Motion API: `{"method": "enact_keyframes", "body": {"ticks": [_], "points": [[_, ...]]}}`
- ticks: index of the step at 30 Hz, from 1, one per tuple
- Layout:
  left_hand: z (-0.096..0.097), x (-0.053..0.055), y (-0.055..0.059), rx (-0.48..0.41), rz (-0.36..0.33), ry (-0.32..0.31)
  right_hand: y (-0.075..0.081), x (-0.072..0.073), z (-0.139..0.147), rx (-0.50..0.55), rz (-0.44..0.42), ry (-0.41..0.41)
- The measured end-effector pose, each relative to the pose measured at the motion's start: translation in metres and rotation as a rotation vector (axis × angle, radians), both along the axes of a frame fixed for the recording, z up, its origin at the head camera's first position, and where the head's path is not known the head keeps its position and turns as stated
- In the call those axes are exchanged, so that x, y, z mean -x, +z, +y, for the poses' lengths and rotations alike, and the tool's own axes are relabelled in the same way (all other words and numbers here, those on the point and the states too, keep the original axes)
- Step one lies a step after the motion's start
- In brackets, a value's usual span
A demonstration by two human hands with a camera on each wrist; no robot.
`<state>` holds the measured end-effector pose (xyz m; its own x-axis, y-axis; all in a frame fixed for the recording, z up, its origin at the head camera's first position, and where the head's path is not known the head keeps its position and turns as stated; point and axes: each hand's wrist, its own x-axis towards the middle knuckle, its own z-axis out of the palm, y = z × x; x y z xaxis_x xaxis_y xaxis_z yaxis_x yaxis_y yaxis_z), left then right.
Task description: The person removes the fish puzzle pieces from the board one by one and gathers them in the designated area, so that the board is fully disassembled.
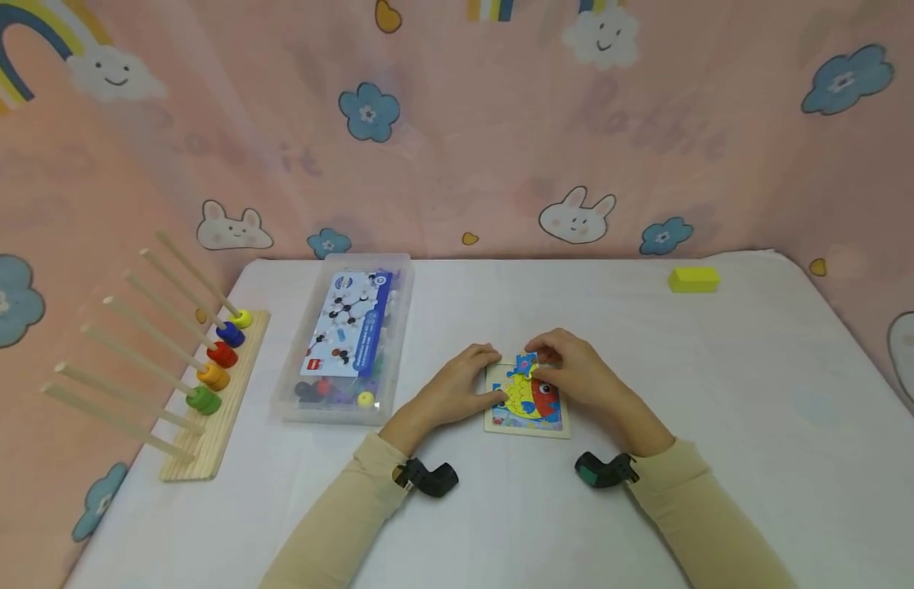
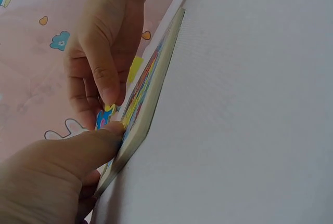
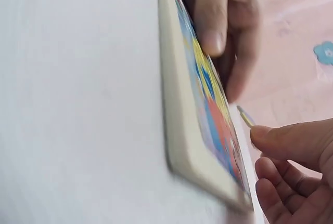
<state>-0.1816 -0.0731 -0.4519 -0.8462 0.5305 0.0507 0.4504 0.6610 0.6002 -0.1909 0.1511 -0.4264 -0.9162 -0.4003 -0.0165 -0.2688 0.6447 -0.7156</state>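
A small wooden jigsaw board point(image 1: 527, 433) with a colourful fish picture lies on the white table in the head view. At its left side my left hand point(image 1: 454, 394) holds it, the thumb lying on the picture and the fingers by the edge. Between thumb and fingers of my right hand point(image 1: 585, 375) is a blue puzzle piece point(image 1: 526, 363), pinched above the board's upper part. The left wrist view shows this piece point(image 2: 105, 118) close to the left thumb. From the right wrist only the thin edge of the piece point(image 3: 244, 115) shows.
A clear plastic case point(image 1: 398, 343) of molecule-model parts stands left of the board. Farther left is a wooden peg rack point(image 1: 236, 384) with coloured rings on several upright rods. One yellow block point(image 1: 695, 280) sits at the back right, before a pink patterned curtain point(image 1: 457, 147).
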Motion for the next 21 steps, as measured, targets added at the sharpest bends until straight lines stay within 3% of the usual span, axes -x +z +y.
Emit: {"method": "enact_keyframes", "body": {"ticks": [6,12,21], "points": [[0.000,-0.001,-0.002,0.010,0.002,0.006,-0.001,0.003,0.034,-0.006,-0.008,-0.095],[0.000,-0.001,-0.002,0.012,0.002,0.003,-0.002,0.007,0.070,-0.016,0.039,-0.146],[0.000,0.000,-0.002,0.009,0.016,-0.002,-0.017,0.014,0.104,-0.024,0.090,-0.235]]}}
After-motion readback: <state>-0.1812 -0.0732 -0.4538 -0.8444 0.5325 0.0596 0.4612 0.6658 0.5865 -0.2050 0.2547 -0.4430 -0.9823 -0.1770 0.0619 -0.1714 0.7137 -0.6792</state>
